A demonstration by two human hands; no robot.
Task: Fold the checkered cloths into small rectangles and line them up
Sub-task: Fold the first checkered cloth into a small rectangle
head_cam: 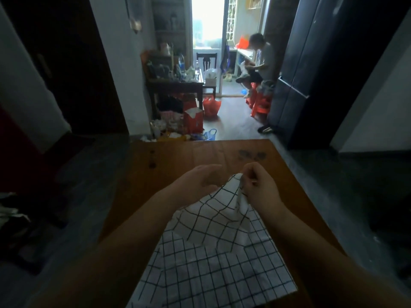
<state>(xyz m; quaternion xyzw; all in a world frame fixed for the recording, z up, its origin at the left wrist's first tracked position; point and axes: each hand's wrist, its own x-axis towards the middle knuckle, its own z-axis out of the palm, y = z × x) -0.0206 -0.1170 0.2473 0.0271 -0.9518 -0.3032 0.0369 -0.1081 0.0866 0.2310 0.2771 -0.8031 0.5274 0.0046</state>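
checkered cloth (213,263), wooden table (178,156), cluttered hallway (231,121)

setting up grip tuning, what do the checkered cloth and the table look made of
The checkered cloth looks like thin woven fabric, perhaps cotton: it tents and creases where the right hand pinches it. The table looks like wood or veneer: brown, smooth, faint sheen.

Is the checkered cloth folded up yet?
No. The checkered cloth lies mostly spread on the table, its far corner pinched up by the right hand.
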